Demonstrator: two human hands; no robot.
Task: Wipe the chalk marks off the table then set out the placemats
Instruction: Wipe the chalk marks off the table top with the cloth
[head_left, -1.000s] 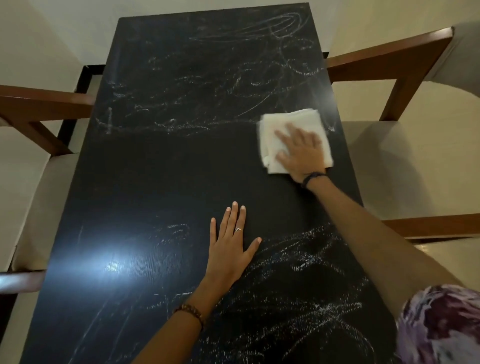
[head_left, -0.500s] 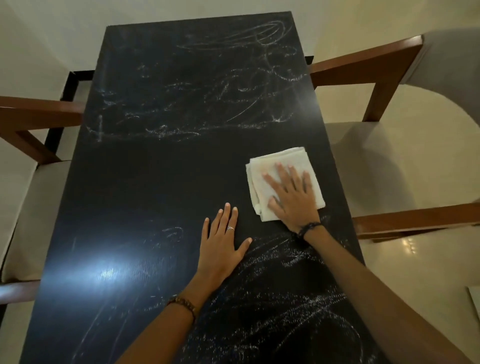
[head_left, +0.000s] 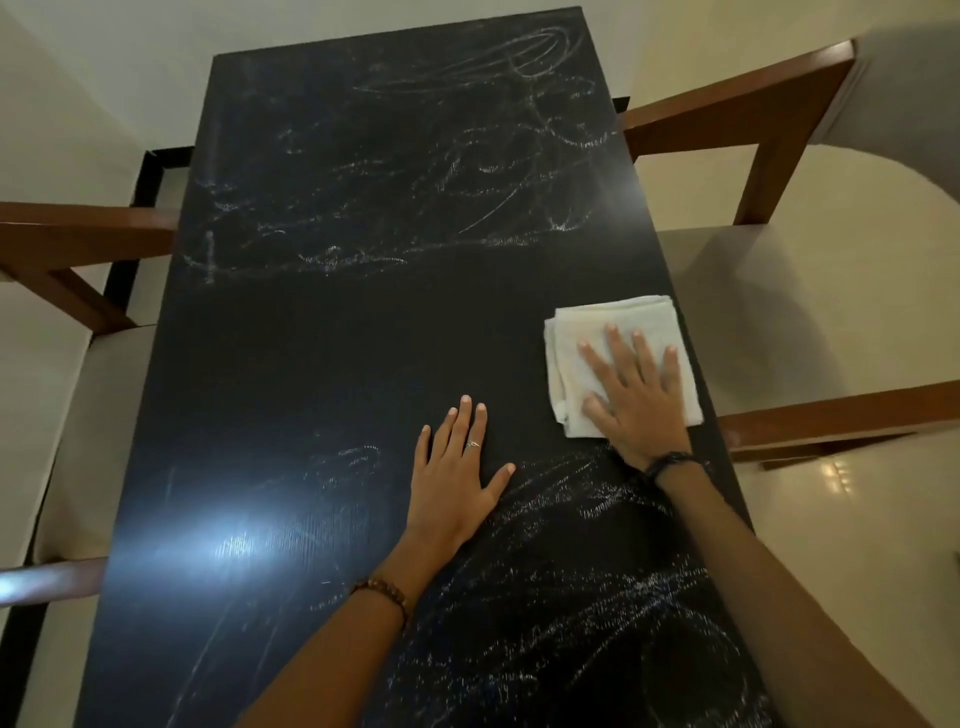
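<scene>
A long black table (head_left: 322, 353) runs away from me, with white chalk marks (head_left: 447, 171) scribbled over its far half and more chalk marks (head_left: 582, 587) on the near right. A band across the middle is dark and free of marks. A folded white cloth (head_left: 587, 332) lies near the right edge, and my right hand (head_left: 636, 400) presses flat on it with straight, spread fingers. My left hand (head_left: 454, 473) rests flat on the bare tabletop just left of the cloth, palm down. No placemats are in view.
A wooden chair with a beige seat (head_left: 769, 306) stands close against the table's right side. Another wooden chair (head_left: 67, 249) stands at the left side. Pale floor tiles (head_left: 852, 519) show at the right.
My right hand has drawn the cloth back toward me along the right side of the table. The left hand has stayed flat in place.
</scene>
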